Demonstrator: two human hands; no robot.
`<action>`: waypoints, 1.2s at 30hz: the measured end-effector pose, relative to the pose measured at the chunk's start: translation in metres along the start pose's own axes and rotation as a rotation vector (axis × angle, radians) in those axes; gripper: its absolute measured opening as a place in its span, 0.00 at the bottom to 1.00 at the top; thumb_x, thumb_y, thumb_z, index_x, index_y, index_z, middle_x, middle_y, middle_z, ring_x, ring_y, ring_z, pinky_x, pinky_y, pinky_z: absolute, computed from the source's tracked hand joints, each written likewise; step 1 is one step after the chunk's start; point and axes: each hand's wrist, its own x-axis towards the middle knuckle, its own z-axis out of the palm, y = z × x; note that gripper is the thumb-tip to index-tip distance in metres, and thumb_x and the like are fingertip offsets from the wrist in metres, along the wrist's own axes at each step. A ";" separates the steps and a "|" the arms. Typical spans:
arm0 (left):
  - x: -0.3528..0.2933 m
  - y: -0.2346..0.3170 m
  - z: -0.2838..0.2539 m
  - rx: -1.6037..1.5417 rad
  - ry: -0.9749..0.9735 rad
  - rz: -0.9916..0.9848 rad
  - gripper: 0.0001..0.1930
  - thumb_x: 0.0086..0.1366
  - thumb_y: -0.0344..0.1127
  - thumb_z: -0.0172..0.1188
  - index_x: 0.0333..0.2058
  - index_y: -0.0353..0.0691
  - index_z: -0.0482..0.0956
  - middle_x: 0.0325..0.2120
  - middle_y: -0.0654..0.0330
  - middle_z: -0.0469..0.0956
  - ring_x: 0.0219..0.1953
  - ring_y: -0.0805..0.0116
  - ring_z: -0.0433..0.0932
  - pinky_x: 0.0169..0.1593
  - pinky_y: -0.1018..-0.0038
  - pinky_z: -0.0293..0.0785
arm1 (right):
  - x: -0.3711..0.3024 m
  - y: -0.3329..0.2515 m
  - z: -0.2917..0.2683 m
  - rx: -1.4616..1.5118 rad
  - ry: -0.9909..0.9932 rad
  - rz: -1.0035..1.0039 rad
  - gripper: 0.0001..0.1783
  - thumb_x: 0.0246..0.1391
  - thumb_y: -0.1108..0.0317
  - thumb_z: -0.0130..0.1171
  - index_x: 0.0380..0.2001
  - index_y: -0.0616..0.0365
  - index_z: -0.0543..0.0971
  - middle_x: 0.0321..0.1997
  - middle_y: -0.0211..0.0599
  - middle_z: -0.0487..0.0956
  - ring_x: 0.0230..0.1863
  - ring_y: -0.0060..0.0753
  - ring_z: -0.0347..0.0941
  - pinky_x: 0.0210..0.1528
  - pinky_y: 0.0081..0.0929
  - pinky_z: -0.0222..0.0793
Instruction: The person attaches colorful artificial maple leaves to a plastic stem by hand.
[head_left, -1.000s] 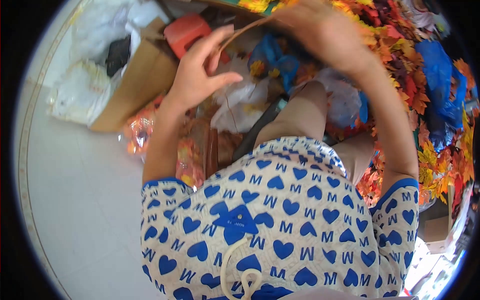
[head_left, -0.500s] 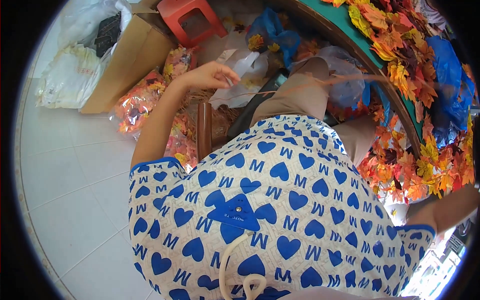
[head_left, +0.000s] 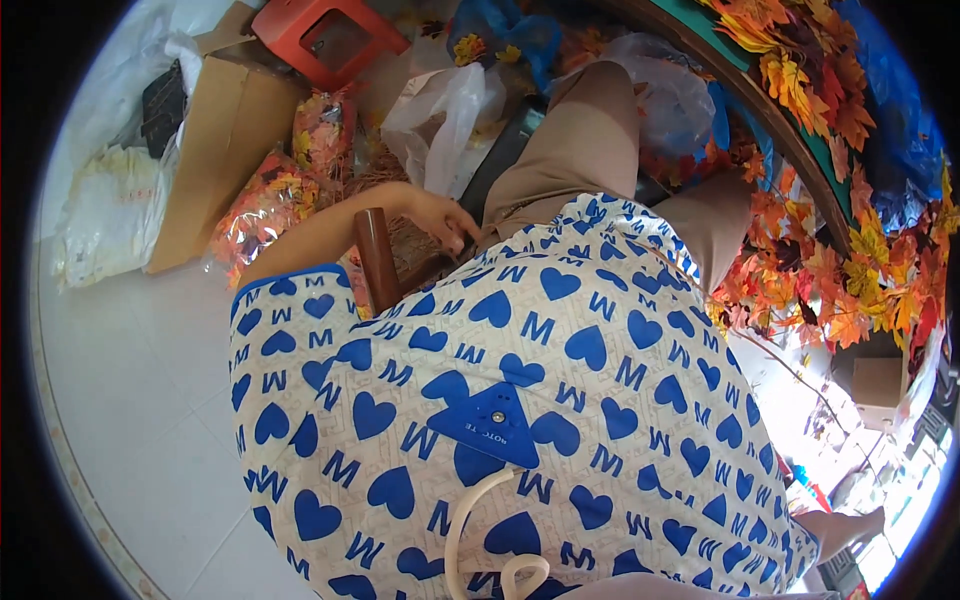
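My left hand (head_left: pixel 444 222) is lowered beside my left thigh, close to the brown trousers (head_left: pixel 560 165). Its fingers are loosely bent and slightly apart, and I see nothing in them. The forearm passes behind the brown wooden chair arm (head_left: pixel 375 258). At the lower right, part of my right arm (head_left: pixel 842 532) shows against bright glare; the hand itself is not visible. A long thin dark stem (head_left: pixel 800 380) slants down on the right, below orange and yellow artificial maple leaves (head_left: pixel 800 285). Where its lower end is held, if at all, cannot be made out.
Beyond my left hand are clear bags of artificial leaves (head_left: pixel 262 205), a white plastic bag (head_left: pixel 455 120), a cardboard box (head_left: pixel 225 150) and a red plastic stool (head_left: pixel 325 40). A green table with a brown edge (head_left: pixel 790 140) curves along the upper right, with blue plastic (head_left: pixel 905 100) on it.
My left hand has come down toward my lap. The right arm has swung lower and toward me. A thin stem that stretched across above my legs now hangs at the right.
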 end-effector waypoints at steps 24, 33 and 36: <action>-0.129 0.256 0.042 0.605 1.395 0.015 0.18 0.65 0.43 0.46 0.25 0.35 0.76 0.15 0.54 0.74 0.19 0.51 0.74 0.26 0.62 0.66 | 0.113 -0.539 0.161 1.791 -1.028 -0.117 0.35 0.63 0.44 0.30 0.53 0.66 0.68 0.48 0.46 0.75 0.48 0.34 0.72 0.54 0.29 0.66; 0.008 0.303 0.039 1.354 1.181 0.072 0.07 0.50 0.37 0.57 0.24 0.41 0.76 0.14 0.58 0.75 0.18 0.61 0.77 0.29 0.64 0.72 | 0.191 -0.703 0.126 2.268 -1.401 0.166 0.37 0.58 0.43 0.46 0.59 0.63 0.61 0.45 0.46 0.76 0.44 0.32 0.74 0.45 0.25 0.70; 0.043 0.283 0.033 1.456 1.012 0.176 0.08 0.47 0.37 0.58 0.26 0.43 0.77 0.19 0.61 0.76 0.23 0.62 0.78 0.34 0.64 0.73 | 0.191 -0.699 0.149 1.870 -0.751 0.044 0.21 0.63 0.56 0.43 0.50 0.61 0.71 0.27 0.32 0.76 0.27 0.17 0.69 0.31 0.14 0.65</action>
